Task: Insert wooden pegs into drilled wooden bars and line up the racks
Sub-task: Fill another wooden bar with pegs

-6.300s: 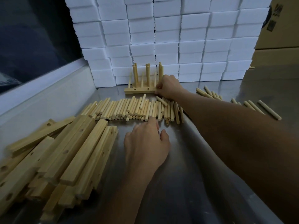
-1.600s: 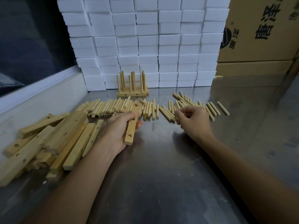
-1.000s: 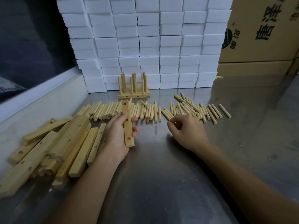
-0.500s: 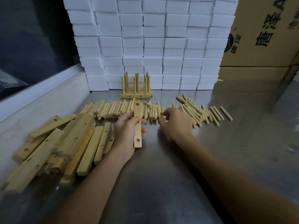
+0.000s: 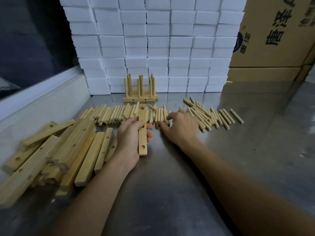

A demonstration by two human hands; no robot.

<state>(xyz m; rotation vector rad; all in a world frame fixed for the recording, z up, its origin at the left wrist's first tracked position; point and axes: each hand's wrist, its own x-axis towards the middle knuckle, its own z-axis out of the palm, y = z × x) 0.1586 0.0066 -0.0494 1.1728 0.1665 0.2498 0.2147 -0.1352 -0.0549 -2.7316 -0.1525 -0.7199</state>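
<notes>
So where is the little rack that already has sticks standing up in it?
In the head view, the finished rack stands at the back of the metal table, middle-left, right against the stack of white blocks, just behind the row of loose pegs.

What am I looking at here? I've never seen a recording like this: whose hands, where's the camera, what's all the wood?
There is no machine: a person wears a camera on the head, looking down at both bare hands over a metal table. The left hand grips one drilled wooden bar. The right hand reaches into the loose pegs; whether it holds one is unclear. More bars are piled at left. Finished racks stand before stacked white blocks.
</notes>
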